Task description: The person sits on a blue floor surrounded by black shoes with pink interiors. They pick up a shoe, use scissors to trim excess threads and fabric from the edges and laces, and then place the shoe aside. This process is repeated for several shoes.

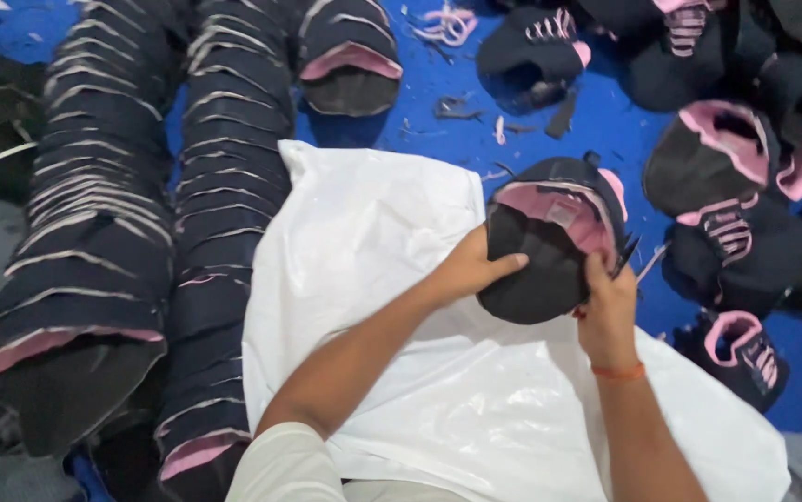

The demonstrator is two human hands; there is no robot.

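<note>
a dark cap with pink lining [550, 237] is being held upside down over a white plastic sheet [391, 279], a little right of the middle of the view. the left hand [470, 270] is being pressed against the cap's black brim at its 9 o'clock side, the grip being closed on the brim with the fingers laid across the top of it. the right hand [605, 302] is being kept at the cap's 5 o'clock edge, its grip being closed narrowly on the rim; an orange thread band [618, 372] is being worn on that wrist. something thin and dark is being shown just beside the right fingers, but what it is cannot be told. the sheet is being spread over a blue surface [550, 130] on which bits of thread and scraps are lying. at 9 o'clock from the cap, two long nested stacks of caps [224, 177] are being laid side by side. at 1 to 4 o'clock, loose caps with pink trim [712, 158] are being heaped, well apart from the hands.
</note>
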